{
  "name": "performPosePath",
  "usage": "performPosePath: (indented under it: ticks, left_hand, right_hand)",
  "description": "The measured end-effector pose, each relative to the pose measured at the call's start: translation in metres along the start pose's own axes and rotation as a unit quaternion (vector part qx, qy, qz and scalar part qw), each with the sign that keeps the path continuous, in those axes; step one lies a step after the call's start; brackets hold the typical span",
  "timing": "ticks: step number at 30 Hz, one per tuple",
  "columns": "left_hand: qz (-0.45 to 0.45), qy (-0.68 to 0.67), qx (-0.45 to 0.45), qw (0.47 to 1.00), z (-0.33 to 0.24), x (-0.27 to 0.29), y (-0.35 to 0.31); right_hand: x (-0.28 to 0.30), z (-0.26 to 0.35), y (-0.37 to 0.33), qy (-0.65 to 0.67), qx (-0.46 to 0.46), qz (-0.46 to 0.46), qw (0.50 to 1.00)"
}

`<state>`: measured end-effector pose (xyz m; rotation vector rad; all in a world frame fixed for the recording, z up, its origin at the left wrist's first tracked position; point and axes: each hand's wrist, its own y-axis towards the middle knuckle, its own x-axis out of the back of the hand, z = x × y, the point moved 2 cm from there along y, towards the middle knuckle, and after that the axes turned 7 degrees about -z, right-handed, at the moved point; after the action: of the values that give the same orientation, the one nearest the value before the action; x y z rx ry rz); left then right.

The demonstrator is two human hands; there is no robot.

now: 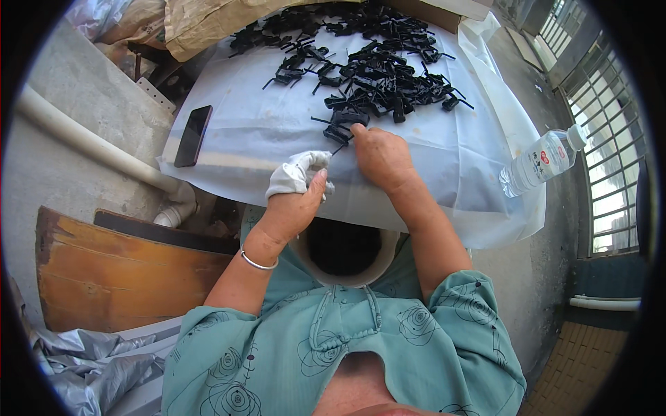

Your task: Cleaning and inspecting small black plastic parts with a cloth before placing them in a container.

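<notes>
Small black parts with thin stick-like ends [378, 73] lie in a loose heap on a table covered with white plastic sheeting [243, 104]. My right hand [381, 156], bare, is closed at the near edge of the heap. Its fingertips grip a small black part [337, 134], whose thin end points down toward my left hand. A white, partly cut-off glove covers some fingers of my left hand [298, 182]. That hand is closed, thumb against the curled fingers; whatever it holds is hidden. Below the table edge, between my knees, stands a pale bucket with a dark inside [395, 243].
A dark phone [193, 136] lies on the table's left side. At the right edge is a clear water bottle [544, 161], tilted in view. A cardboard box [444, 12] stands at the back, brown paper [222, 24] at far left. A wooden board [125, 270] leans at lower left.
</notes>
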<state>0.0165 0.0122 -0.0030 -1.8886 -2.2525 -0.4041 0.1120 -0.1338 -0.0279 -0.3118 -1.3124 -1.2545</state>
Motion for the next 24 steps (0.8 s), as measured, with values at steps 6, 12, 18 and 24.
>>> performPosePath:
  ticks: [6,12,18,24]
  left_hand:
    - [-0.045,-0.058,0.01,0.997,0.0,-0.01,0.024]
    - [-0.114,0.124,-0.156,0.973,-0.004,-0.016,0.026]
    - [-0.033,0.113,-0.065,0.991,-0.012,-0.006,0.03]
    - [-0.106,0.206,-0.206,0.951,-0.026,0.013,0.018]
  right_hand:
    - [0.012,0.001,-0.018,0.044,0.067,-0.025,0.996]
    - [0.037,0.021,-0.032,0.045,0.183,-0.066,0.98]
    - [0.04,0.02,-0.035,0.045,0.201,-0.075,0.976]
    - [0.038,0.02,-0.036,-0.025,0.163,-0.021,0.986]
